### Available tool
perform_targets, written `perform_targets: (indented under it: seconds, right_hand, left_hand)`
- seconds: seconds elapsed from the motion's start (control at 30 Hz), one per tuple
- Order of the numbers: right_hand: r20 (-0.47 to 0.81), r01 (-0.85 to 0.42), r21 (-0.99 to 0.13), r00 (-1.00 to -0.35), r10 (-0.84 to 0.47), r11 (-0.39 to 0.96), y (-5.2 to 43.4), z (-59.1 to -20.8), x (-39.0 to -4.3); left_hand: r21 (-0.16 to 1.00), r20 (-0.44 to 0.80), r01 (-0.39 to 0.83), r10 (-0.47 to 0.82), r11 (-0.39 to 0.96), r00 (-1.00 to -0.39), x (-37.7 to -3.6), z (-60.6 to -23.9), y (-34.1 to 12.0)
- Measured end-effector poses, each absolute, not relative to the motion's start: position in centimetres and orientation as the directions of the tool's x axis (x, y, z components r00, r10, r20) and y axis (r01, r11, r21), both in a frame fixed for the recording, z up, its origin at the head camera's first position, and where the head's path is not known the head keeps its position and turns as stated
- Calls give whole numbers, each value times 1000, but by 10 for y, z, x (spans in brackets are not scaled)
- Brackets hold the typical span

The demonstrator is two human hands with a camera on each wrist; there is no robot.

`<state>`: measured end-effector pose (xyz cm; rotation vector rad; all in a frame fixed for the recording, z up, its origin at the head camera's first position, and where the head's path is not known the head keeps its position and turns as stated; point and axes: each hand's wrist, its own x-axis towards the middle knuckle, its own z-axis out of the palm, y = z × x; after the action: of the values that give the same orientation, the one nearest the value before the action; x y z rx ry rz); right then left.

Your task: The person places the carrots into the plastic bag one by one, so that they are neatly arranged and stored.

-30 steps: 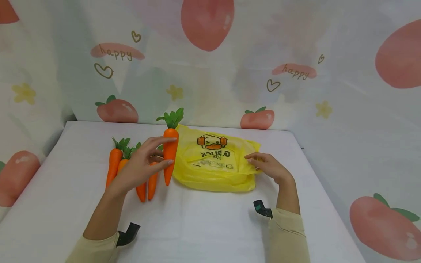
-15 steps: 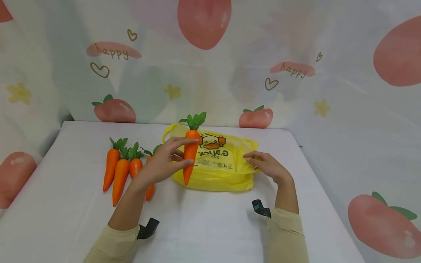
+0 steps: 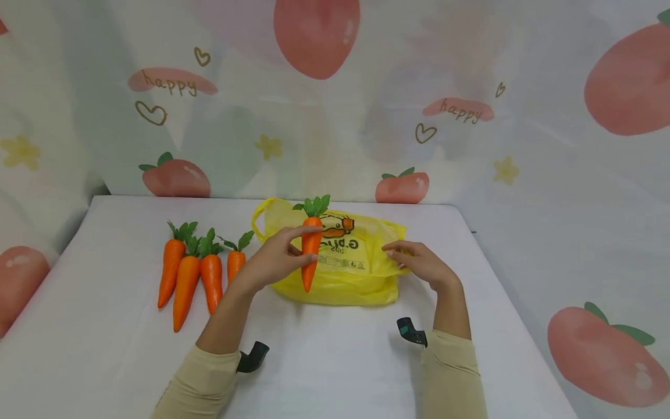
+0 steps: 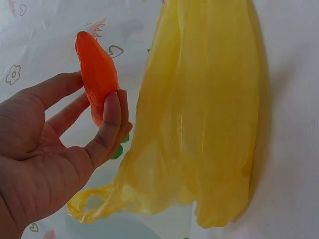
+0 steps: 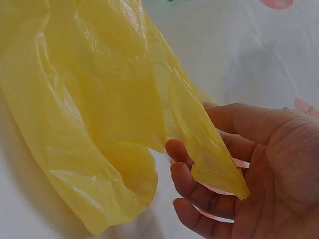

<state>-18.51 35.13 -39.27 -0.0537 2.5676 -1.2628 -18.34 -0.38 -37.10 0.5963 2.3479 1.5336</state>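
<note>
Four carrots (image 3: 186,285) lie loose in a row at the left of the bench (image 3: 335,361), the fourth partly hidden by the left arm. Next, the left hand (image 3: 274,256) is clamped on a fifth carrot (image 3: 312,244), leaves uppermost in the head view; the left wrist view shows it outside the bag (image 3: 342,273), near its side. The yellow bag lies mid-bench, duck print up, a loop (image 4: 88,217) at its left end; whether it contains anything cannot be told. Farthest right, the right hand (image 3: 424,265) pinches the bag's edge.
</note>
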Motion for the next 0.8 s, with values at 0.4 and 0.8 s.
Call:
perform_targets:
  seconds: [0.4,0.8]
  right_hand:
    - [-233,74,-784,-955,-181,616,346,-394,-190]
    - [-247,75,-780,-949,-196,622,336,-394,-190]
  left_hand:
    - [915,-61,174,551,364,-833,-194,-376,19]
    - [902,-148,123,564,414,-813,-211,-387,47]
